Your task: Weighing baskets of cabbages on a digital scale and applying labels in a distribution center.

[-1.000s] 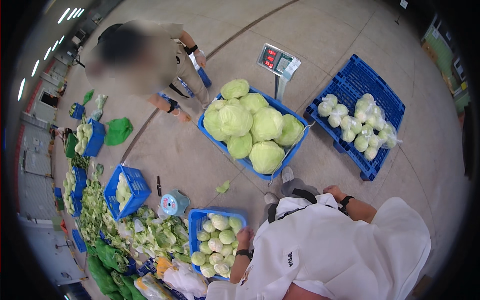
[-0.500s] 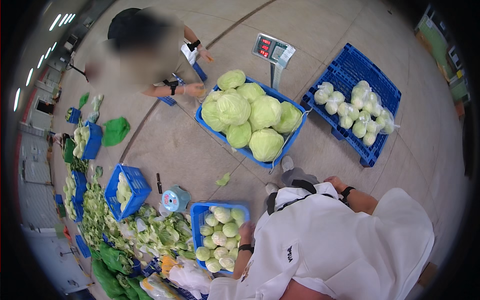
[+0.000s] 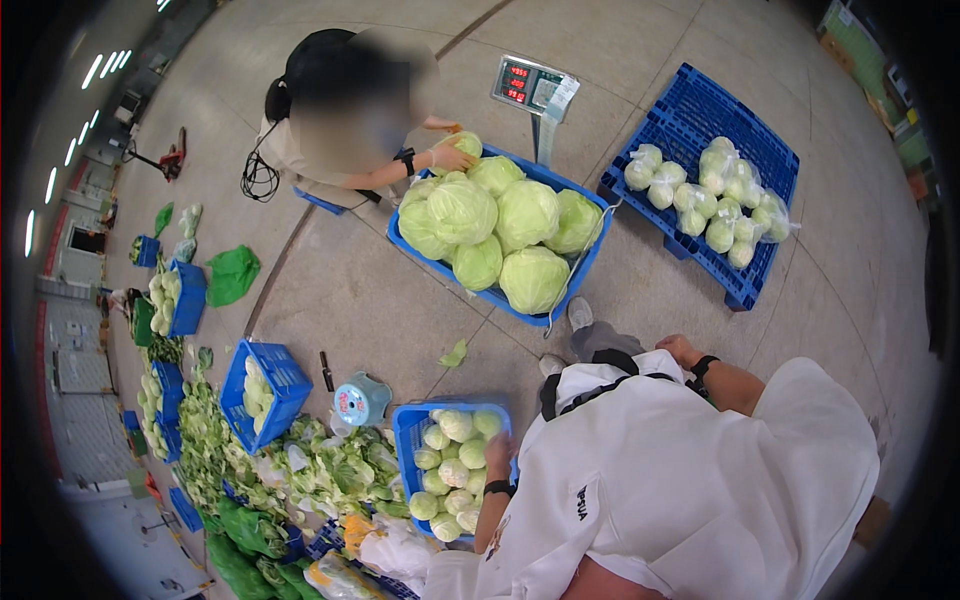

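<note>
My left hand (image 3: 497, 454) is at the right rim of a blue crate (image 3: 404, 425), fingers curled over the edge beside the small pale-green cabbages (image 3: 455, 472) inside; its fingertips are partly hidden. My right hand (image 3: 682, 351) is by my lap with the fingers drawn in and nothing visible in them. Ahead of me, large cabbages (image 3: 462, 212) fill a bigger blue crate (image 3: 470, 288) on a scale with a lit display (image 3: 530, 84). Across from me, a co-worker's hands (image 3: 452, 152) touch a cabbage at that crate's far left corner.
A blue pallet (image 3: 690, 105) with bagged white-green cabbages (image 3: 720, 200) lies at the right. A light-blue stool (image 3: 362, 399), a dark-handled knife (image 3: 326, 371) and another blue crate (image 3: 285, 385) stand left, beside heaped loose leaves (image 3: 340, 465). One leaf (image 3: 454, 354) lies on the floor.
The co-worker has leaned in toward the large crate, and their hands have come onto a cabbage there. My view has shifted slightly; my hands stay in about the same places.
</note>
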A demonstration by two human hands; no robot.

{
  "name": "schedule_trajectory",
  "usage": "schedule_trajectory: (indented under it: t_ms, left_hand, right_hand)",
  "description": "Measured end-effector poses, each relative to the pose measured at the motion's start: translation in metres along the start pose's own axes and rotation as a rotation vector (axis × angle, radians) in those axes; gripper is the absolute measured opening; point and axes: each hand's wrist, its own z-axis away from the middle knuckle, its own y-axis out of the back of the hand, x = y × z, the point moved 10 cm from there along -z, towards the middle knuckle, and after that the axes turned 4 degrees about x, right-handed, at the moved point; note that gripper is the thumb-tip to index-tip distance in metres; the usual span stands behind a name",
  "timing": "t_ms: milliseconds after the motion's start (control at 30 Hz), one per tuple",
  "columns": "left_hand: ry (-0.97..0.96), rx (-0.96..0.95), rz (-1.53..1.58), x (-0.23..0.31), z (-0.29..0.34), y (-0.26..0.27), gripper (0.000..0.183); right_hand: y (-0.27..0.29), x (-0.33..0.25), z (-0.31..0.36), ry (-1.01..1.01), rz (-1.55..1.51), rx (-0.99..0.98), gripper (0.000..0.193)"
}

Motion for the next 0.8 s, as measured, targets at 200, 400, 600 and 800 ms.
schedule_trajectory:
  t_ms: [200,400,600,800]
  left_hand:
    - [-0.032,-0.008,-0.109,0.008,-0.004,0.001,0.026]
    - [-0.091,-0.016,-0.121,0.016,-0.006,-0.005,0.029]
    - [-0.159,-0.023,-0.235,0.007,-0.019,-0.006,0.029]
    - [-0.427,-0.032,-0.400,0.024,-0.017,-0.015,0.024]
  right_hand:
    - [0.006,-0.021,0.011,-0.054,0.041,-0.011,0.026]
    - [0.005,-0.013,-0.008,0.020,0.075,-0.020,0.027]
    - [-0.001,0.001,-0.023,-0.005,-0.056,-0.035,0.026]
    - [0.000,-0.003,-0.029,0.032,-0.028,-0.030,0.027]
